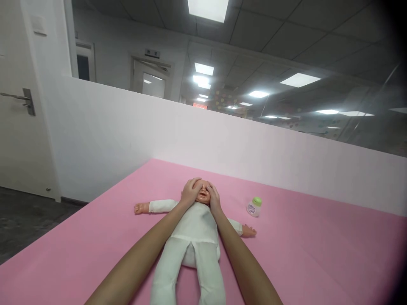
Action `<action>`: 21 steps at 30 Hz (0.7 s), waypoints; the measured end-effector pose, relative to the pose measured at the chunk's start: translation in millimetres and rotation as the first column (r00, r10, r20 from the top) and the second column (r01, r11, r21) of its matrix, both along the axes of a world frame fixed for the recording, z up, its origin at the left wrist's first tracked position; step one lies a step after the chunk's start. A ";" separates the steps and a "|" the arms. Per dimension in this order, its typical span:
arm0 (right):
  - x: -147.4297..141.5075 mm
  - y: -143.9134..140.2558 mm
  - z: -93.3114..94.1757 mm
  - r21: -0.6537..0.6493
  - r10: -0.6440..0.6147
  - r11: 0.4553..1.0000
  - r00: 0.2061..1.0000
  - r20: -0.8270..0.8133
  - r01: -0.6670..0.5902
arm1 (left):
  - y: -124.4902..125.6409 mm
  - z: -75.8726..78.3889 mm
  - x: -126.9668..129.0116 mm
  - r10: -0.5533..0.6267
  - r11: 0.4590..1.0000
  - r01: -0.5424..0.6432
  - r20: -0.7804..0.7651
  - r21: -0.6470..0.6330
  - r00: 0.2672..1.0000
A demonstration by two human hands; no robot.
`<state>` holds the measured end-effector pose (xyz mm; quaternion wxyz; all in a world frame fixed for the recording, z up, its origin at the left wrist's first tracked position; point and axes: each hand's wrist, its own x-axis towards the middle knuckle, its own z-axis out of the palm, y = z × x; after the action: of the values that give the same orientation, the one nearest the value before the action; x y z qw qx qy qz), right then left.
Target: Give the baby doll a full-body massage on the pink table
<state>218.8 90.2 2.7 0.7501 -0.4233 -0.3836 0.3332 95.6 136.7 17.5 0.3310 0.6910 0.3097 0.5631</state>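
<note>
A baby doll [194, 224] in a white cloth suit lies on its back with its arms spread out to the sides. My left hand [191, 191] rests on one side of the doll's head, its fingers laid along the forehead and the thumb on the cheek near the eye. Against the other side of the head lies my right hand [213, 195], with its fingers stretched up toward the brow. Between the two hands the doll's nose and open mouth show; its eyes are mostly covered. Both forearms pass along the doll's body.
Right of the doll, a small clear bottle [254, 207] with a green cap stands on the pink tabletop [305, 245]. Behind the table runs a low white wall [203, 131] with glass above it. A door [25, 110] is at the left.
</note>
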 end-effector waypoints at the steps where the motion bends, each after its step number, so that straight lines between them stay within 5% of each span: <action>1: 0.1 0.1 -0.1 0.000 0.003 1.000 1.000 -0.002 -0.003 | -0.8 0.8 0.0 -0.001 1.000 0.001 0.003 -0.005 1.000; 21: 4.0 5.9 -6.6 -0.002 0.046 0.999 0.998 -0.032 -0.046 | -6.1 6.4 -3.1 -0.004 0.998 0.006 0.040 -0.065 0.999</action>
<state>222.8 96.1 -3.9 0.7476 -0.4100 -0.3809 0.3575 92.5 130.6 23.9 0.3609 0.6691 0.3195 0.5656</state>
